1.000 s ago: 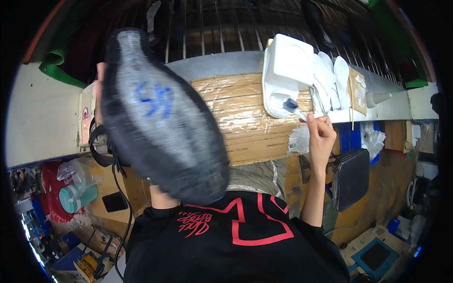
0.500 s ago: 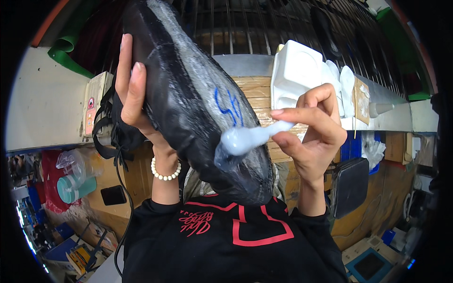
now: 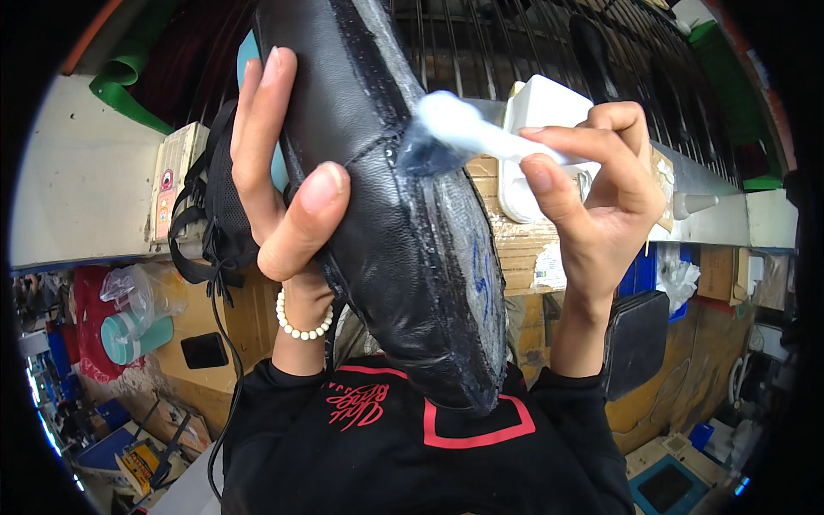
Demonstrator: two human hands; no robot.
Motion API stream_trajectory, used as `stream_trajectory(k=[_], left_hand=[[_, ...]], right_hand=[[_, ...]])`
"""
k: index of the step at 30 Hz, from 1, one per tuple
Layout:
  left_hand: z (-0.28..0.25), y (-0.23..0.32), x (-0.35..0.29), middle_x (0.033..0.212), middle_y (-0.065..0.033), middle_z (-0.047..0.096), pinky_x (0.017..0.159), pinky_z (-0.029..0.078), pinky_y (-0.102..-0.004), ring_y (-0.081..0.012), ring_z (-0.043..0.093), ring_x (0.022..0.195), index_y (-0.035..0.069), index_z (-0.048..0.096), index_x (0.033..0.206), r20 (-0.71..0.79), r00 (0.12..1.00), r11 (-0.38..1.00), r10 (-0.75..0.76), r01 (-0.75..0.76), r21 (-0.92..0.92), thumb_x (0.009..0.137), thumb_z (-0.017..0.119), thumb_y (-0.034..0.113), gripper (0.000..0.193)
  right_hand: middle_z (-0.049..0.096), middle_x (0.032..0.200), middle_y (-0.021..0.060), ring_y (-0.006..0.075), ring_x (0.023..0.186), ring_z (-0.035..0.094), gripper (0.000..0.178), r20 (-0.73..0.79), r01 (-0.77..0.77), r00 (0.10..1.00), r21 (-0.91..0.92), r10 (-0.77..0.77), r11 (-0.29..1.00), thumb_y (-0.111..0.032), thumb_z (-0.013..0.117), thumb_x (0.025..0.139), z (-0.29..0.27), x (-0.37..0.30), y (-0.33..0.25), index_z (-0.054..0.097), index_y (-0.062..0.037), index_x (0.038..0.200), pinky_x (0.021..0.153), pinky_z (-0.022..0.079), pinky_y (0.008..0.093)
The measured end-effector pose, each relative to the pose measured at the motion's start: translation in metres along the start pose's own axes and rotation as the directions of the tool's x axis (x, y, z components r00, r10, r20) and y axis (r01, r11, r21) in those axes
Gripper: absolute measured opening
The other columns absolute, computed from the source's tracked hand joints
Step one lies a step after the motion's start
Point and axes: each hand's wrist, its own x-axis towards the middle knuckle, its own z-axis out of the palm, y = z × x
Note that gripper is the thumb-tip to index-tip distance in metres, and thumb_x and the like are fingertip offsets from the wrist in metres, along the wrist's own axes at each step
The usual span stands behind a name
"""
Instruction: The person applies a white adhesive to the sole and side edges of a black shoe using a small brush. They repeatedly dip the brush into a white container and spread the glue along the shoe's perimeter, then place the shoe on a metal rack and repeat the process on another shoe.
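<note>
A black leather shoe upper (image 3: pixel 369 249) stands tilted in front of me, its toe toward my chest. Its grey underside (image 3: pixel 476 249) faces right and carries a blue pen mark. My left hand (image 3: pixel 296 215) grips the shoe from the left, thumb on the leather and fingers behind; a strip of teal (image 3: pixel 247 64) shows behind them. Between thumb and fingers, my right hand (image 3: pixel 605 189) pinches a small brush (image 3: pixel 451 124) with a whitish, coated handle. Its dark bristles touch the shoe along the border between leather and underside.
Behind the right hand, a white plastic container (image 3: pixel 549 103) stands on the bench, with a grey cone (image 3: pixel 693 204) farther right. A metal bar rack (image 3: pixel 463 51) spans the back. Left are a black strapped bag (image 3: pixel 245 197), a phone (image 3: pixel 204 350) and a teal container (image 3: pixel 133 335).
My left hand has turned the shoe so more of its leather side shows. The brush has moved up from the underside's lower part to the edge higher on the shoe.
</note>
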Motion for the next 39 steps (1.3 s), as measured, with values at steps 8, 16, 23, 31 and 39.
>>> stream_trajectory(k=[8,16,23,31,39], left_hand=[[0.003,0.002,-0.001,0.149,-0.0317,0.042,0.114,0.039,-0.0477,-0.0411,0.048,0.136,0.004,0.037,0.144,0.010,1.000,1.000,-0.001,0.002,-0.020,0.089,0.074,0.039,0.075],[0.003,-0.009,-0.003,0.148,-0.0318,0.043,0.114,0.039,-0.0476,-0.0412,0.048,0.135,0.003,0.037,0.144,-0.008,0.996,0.995,0.084,-0.084,-0.051,0.089,0.073,0.039,0.075],[0.003,-0.021,0.002,0.147,-0.0313,0.044,0.114,0.038,-0.0472,-0.0408,0.049,0.135,0.002,0.038,0.144,-0.038,0.979,0.974,0.201,-0.204,-0.094,0.088,0.074,0.038,0.076],[0.003,0.011,-0.009,0.150,-0.0272,0.044,0.116,0.036,-0.0452,-0.0376,0.047,0.137,0.003,0.039,0.144,0.063,0.986,0.986,-0.154,0.157,-0.062,0.078,0.082,0.026,0.082],[0.000,0.014,-0.013,0.149,-0.0210,0.046,0.119,0.032,-0.0433,-0.0335,0.046,0.139,0.000,0.039,0.143,0.068,0.984,0.984,-0.168,0.171,-0.044,0.070,0.085,0.015,0.088]], right_hand=[[0.040,0.090,0.0017,0.0147,0.080,0.044,0.043,0.071,0.060,0.994,0.228,-0.078,0.972,-0.045,0.087,0.067,-0.005,-0.011,0.016,0.079,-0.0073,0.087,0.069,0.035,0.0282],[0.038,0.081,-0.0018,0.0138,0.074,0.041,0.048,0.041,0.130,0.987,0.345,-0.153,0.930,-0.028,0.096,0.042,-0.008,-0.020,0.020,0.082,-0.0107,0.084,0.063,0.030,0.0270],[0.039,0.080,-0.0019,0.0144,0.076,0.042,0.046,0.089,0.105,0.984,0.404,-0.154,0.909,-0.031,0.095,0.044,-0.011,-0.024,0.018,0.082,-0.0113,0.083,0.063,0.031,0.0279],[0.040,0.093,0.0022,0.0144,0.081,0.044,0.046,0.130,0.118,0.982,0.145,-0.137,0.982,-0.043,0.089,0.067,-0.011,0.006,0.018,0.078,-0.0042,0.089,0.069,0.035,0.0283],[0.039,0.086,0.0012,0.0147,0.077,0.043,0.046,0.127,0.175,0.968,0.289,-0.219,0.941,-0.032,0.093,0.049,-0.009,0.005,0.019,0.081,-0.0086,0.087,0.064,0.033,0.0272]])
